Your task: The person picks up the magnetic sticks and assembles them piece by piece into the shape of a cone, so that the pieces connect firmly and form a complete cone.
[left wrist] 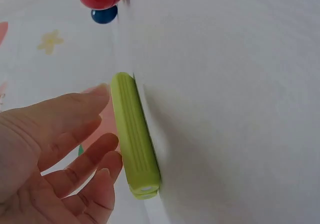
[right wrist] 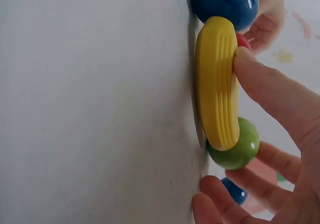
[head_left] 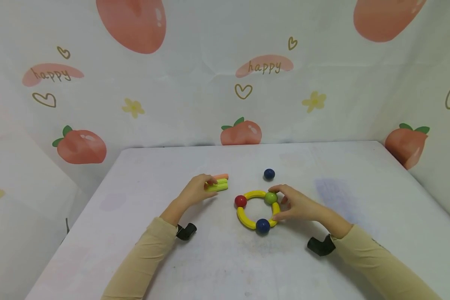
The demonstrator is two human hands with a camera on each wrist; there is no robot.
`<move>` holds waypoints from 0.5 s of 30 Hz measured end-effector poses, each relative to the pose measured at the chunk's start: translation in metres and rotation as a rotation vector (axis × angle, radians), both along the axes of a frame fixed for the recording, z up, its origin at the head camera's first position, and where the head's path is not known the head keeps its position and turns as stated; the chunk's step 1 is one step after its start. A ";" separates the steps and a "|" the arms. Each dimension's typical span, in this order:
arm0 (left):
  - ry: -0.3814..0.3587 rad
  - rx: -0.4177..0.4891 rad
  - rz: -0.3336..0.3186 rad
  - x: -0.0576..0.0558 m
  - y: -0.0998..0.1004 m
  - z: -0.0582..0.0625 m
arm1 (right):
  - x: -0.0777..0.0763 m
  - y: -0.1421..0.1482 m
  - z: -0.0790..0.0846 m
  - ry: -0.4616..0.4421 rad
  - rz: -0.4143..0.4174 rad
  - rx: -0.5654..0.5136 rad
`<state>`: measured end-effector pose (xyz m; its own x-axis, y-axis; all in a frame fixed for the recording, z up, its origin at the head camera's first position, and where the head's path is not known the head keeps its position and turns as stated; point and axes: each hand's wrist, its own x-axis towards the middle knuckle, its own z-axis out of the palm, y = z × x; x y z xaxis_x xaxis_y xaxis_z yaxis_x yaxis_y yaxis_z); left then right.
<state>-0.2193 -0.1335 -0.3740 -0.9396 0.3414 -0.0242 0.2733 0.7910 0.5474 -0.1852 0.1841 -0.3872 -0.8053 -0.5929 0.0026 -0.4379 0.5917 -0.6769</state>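
Note:
A ring of yellow curved rods (head_left: 246, 219) joined by red (head_left: 241, 201), green (head_left: 271, 197) and blue (head_left: 263, 226) balls lies on the table. My right hand (head_left: 298, 203) holds the ring's right side. In the right wrist view its thumb (right wrist: 260, 76) presses the yellow curved rod (right wrist: 217, 84), and its fingers reach round the green ball (right wrist: 240, 146). My left hand (head_left: 195, 191) hovers over two lime-green sticks (head_left: 220, 187), one pinkish-orange stick (head_left: 221, 176) behind them. Its fingers bend loosely beside the lime-green stick (left wrist: 132, 134) in the left wrist view, with a gap between thumb and fingers.
A loose dark blue ball (head_left: 269, 174) stands behind the ring. The white table (head_left: 217, 266) reaches back to a printed cloth backdrop (head_left: 191, 75). A black camera mount sits at the left wrist (head_left: 186, 231) and another at the right wrist (head_left: 321, 246).

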 end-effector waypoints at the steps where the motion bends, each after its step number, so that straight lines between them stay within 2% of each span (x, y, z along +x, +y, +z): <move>1: 0.002 -0.001 0.000 0.000 0.000 0.000 | 0.000 -0.001 0.000 0.004 -0.005 0.002; 6: 0.027 -0.034 -0.008 0.000 0.000 0.000 | 0.002 -0.009 0.000 0.011 -0.031 0.024; 11: -0.022 -0.071 0.026 0.001 0.001 0.001 | 0.004 -0.014 0.002 0.004 -0.040 0.039; 15: -0.034 -0.086 0.027 0.001 0.001 0.002 | 0.005 -0.015 0.002 -0.001 -0.040 0.041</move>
<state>-0.2179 -0.1321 -0.3724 -0.9466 0.3114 -0.0840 0.2340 0.8421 0.4858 -0.1802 0.1688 -0.3848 -0.8284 -0.5597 -0.0217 -0.4128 0.6362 -0.6518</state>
